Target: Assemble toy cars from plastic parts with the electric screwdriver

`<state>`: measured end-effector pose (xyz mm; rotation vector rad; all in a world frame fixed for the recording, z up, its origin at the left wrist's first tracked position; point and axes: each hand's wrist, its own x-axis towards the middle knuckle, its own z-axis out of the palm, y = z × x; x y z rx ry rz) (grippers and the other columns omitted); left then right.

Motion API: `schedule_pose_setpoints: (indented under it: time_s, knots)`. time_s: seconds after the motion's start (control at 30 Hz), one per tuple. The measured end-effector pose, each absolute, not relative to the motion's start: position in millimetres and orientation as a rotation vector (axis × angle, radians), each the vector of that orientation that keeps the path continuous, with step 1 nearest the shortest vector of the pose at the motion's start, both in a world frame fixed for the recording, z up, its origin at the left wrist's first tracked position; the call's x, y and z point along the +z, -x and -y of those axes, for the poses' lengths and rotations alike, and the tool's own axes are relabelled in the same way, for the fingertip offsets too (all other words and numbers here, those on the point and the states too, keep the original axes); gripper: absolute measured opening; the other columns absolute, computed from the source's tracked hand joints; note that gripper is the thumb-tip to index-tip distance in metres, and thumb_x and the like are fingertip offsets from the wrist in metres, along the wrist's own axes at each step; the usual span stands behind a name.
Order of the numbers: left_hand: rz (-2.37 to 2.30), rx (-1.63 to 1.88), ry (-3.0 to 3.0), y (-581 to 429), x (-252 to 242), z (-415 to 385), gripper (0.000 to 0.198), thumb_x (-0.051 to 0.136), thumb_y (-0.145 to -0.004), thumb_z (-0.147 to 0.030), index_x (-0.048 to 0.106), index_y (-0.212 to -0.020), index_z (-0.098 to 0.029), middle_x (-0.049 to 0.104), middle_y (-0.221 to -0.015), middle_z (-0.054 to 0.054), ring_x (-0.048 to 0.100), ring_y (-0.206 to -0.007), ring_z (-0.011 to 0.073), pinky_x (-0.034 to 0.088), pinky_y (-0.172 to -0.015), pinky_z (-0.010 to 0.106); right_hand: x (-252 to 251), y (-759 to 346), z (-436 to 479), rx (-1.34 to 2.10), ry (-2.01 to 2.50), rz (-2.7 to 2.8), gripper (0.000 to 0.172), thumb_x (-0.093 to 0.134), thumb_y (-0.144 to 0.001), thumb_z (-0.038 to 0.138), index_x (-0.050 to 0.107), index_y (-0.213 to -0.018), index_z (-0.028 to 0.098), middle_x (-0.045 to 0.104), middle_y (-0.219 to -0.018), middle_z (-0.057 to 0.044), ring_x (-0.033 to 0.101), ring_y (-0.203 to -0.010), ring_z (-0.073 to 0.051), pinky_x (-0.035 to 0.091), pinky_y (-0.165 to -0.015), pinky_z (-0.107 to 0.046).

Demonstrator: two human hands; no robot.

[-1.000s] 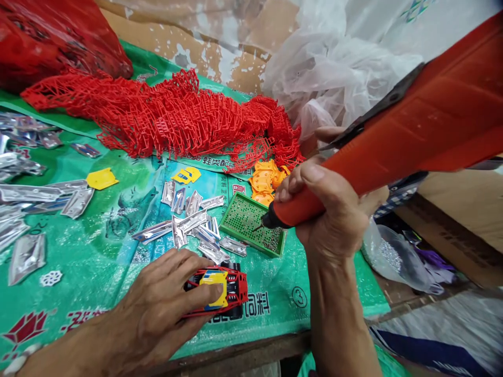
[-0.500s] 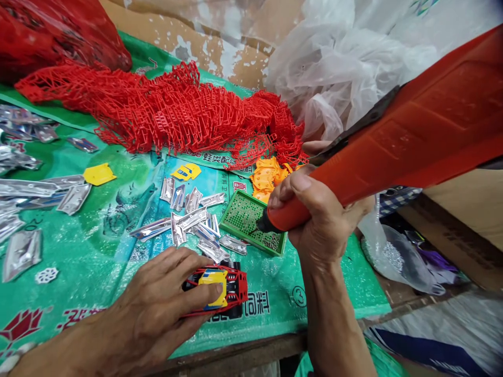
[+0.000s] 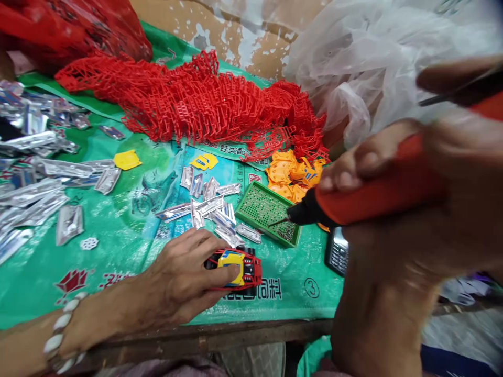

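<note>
My left hand (image 3: pixel 184 275) is closed around a small toy car (image 3: pixel 251 267) with a red frame, a yellow panel and black wheels, holding it on the green sheet near the table's front edge. In my right hand (image 3: pixel 393 173) is a red electric screwdriver (image 3: pixel 365 201), tilted down to the left. Its thin bit tip is over a green perforated tray (image 3: pixel 251 220) holding many small screws, with a loose heap of them at the near right end. Whether the tip touches a screw I cannot tell. Silver plastic parts (image 3: pixel 208 207) lie between the car and the tray.
Red lattice frames (image 3: pixel 188 104) form a long pile at the back, beside a red bag (image 3: pixel 86 31). Orange parts (image 3: pixel 288 170) lie behind the tray, and a dark keypad device (image 3: pixel 338 251) to its right. More silver pieces (image 3: pixel 35 193) cover the left. Clear plastic bags (image 3: pixel 365 68) fill the back right.
The electric screwdriver is now lower and flatter, its body swung closer to the camera, with the bit still over the tray. My left hand keeps hold of the toy car. The whole view has shifted.
</note>
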<state>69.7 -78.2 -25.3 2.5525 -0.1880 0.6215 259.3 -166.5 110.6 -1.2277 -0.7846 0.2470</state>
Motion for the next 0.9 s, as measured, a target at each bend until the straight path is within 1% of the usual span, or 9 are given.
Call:
schedule_pose_setpoints:
  time_s: [0.13,0.27,0.47,0.53,0.6,0.67,0.77,0.83,0.9]
  knots:
    - [0.199,0.641,-2.618,-70.6,-25.6,76.2,0.020,0.060,-0.093,-0.024,0.059,-0.113,-0.024,0.065,-0.112,0.008,0.058,-0.093,0.0254,0.049,-0.079,0.040,115.0,-239.0,170.5,0.296,1.115,0.865,0.019,0.071,-0.075,0.050,0.065,-0.072,0.032,0.055,-0.060,0.005,0.052,-0.049,-0.010,0.045,-0.043,-0.029]
    - [0.179,0.683,-2.626,-72.8,-26.4,76.5,0.019,0.064,-0.091,-0.024,0.061,-0.110,-0.024,0.066,-0.109,0.007,0.057,-0.092,0.0250,0.047,-0.078,0.039,116.2,-224.5,168.6,0.276,1.202,0.830,0.021,0.070,-0.076,0.048,0.071,-0.081,0.028,0.049,-0.053,0.004,0.048,-0.043,-0.014,0.044,-0.038,-0.034]
    - [0.179,0.673,-2.594,-74.3,-27.4,77.1,0.017,0.064,-0.091,-0.024,0.062,-0.107,-0.024,0.066,-0.106,0.008,0.058,-0.090,0.0262,0.045,-0.075,0.039,120.7,-218.6,171.8,0.307,1.254,0.744,0.010,0.069,-0.078,0.037,0.072,-0.085,0.031,0.050,-0.050,0.006,0.045,-0.041,-0.013,0.042,-0.041,-0.032]
    - [0.174,0.668,-2.588,-73.7,-28.5,77.6,0.018,0.064,-0.091,-0.024,0.061,-0.108,-0.024,0.066,-0.108,0.008,0.058,-0.091,0.0270,0.045,-0.075,0.040,116.9,-219.6,174.2,0.313,1.250,0.758,0.006,0.070,-0.078,0.034,0.070,-0.076,0.028,0.050,-0.052,0.006,0.046,-0.043,-0.013,0.043,-0.043,-0.032]
    - [0.175,0.661,-2.584,-72.9,-29.6,77.9,0.018,0.064,-0.091,-0.024,0.061,-0.109,-0.025,0.066,-0.110,0.008,0.058,-0.091,0.0272,0.044,-0.075,0.040,112.0,-221.0,174.8,0.303,1.241,0.759,0.022,0.070,-0.079,0.034,0.062,-0.061,0.024,0.049,-0.054,0.004,0.046,-0.044,-0.013,0.043,-0.044,-0.033]
    - [0.179,0.658,-2.585,-72.2,-30.3,77.8,0.018,0.064,-0.091,-0.025,0.061,-0.110,-0.025,0.066,-0.110,0.008,0.057,-0.091,0.0268,0.043,-0.075,0.039,108.4,-222.1,173.7,0.285,1.214,0.761,0.033,0.070,-0.080,0.037,0.057,-0.054,0.022,0.048,-0.055,0.003,0.045,-0.043,-0.012,0.042,-0.042,-0.033]
    - [0.176,0.647,-2.590,-72.2,-29.9,77.2,0.019,0.065,-0.091,-0.026,0.061,-0.110,-0.025,0.066,-0.111,0.008,0.057,-0.091,0.0267,0.043,-0.075,0.039,108.1,-222.6,171.2,0.253,1.143,0.790,0.026,0.071,-0.081,0.042,0.063,-0.063,0.025,0.047,-0.049,0.004,0.043,-0.039,-0.013,0.039,-0.037,-0.031]
    - [0.172,0.636,-2.595,-72.8,-29.2,76.9,0.019,0.065,-0.091,-0.025,0.061,-0.110,-0.025,0.066,-0.111,0.008,0.057,-0.092,0.0270,0.043,-0.076,0.039,109.6,-221.9,170.6,0.263,1.121,0.797,0.018,0.071,-0.082,0.043,0.066,-0.072,0.028,0.049,-0.049,0.004,0.044,-0.039,-0.014,0.041,-0.038,-0.030]
    - [0.166,0.639,-2.594,-73.4,-28.7,76.9,0.019,0.065,-0.091,-0.025,0.061,-0.109,-0.025,0.066,-0.111,0.008,0.058,-0.093,0.0273,0.043,-0.076,0.039,110.9,-220.9,170.6,0.271,1.130,0.786,0.018,0.072,-0.082,0.044,0.066,-0.073,0.028,0.050,-0.050,0.004,0.046,-0.040,-0.014,0.043,-0.039,-0.030]
